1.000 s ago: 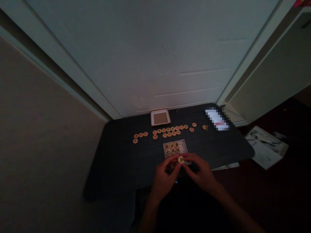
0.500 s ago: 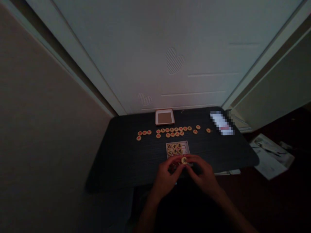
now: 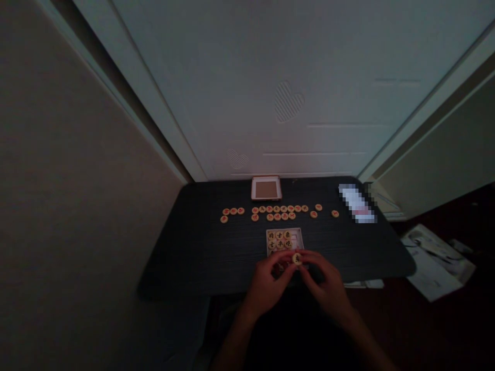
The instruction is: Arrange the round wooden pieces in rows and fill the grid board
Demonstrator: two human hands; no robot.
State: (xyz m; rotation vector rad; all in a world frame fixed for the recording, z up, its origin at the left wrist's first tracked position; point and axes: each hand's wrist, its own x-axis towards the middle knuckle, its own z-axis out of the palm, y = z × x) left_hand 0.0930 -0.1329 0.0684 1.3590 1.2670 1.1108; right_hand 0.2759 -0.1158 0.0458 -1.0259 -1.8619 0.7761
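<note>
Between the fingertips of my left hand (image 3: 268,278) and my right hand (image 3: 325,278) is a round xiangqi piece (image 3: 296,258) with a black character facing up. Both hands are closed in a pinch on it, above the near edge of a shallow white box (image 3: 297,239). Black-marked pieces (image 3: 279,235) lie in rows in the left part of that box. My fingers cover the box's near part. Beyond the box, several red-marked pieces (image 3: 277,209) lie in loose rows on the dark table.
An open box lid (image 3: 266,189) lies at the back of the dark table (image 3: 185,247). A blurred-out bright object (image 3: 356,203) is at the right. A white door (image 3: 216,103) rises behind the table. White boxes or papers (image 3: 435,263) lie on the floor at right.
The piece between my fingertips shows its character turned to a different angle. Both hands keep their pinch, and the whole view has shifted slightly.
</note>
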